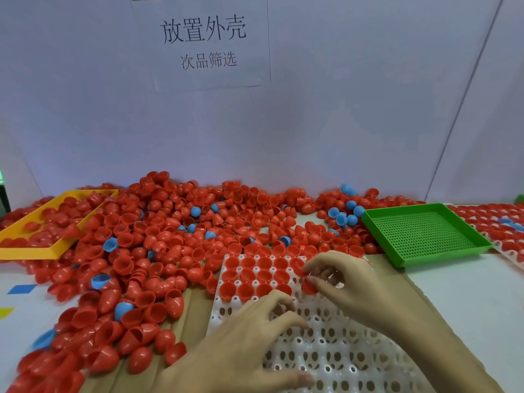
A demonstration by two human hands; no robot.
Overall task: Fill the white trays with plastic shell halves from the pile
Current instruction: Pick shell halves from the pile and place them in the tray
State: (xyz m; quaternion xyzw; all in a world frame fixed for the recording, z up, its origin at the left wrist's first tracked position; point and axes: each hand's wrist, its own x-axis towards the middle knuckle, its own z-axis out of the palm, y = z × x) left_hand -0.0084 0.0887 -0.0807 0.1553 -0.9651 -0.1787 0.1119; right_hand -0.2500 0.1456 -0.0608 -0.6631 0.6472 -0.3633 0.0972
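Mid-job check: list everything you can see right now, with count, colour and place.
Shell halves: a large pile, mostly red, some blue, across the table's far and left side.
White tray: one, front centre, far rows filled with red halves.
Yellow tray: one, far left, holding red halves.
Green tray: one, perforated, right.
Filled tray: one, far right edge.
Paper sign: one, white, back wall.
Left hand: over white tray.
Right hand: pinching a red half.

Wall sheet (212,43): "放置外壳", "次品筛选"
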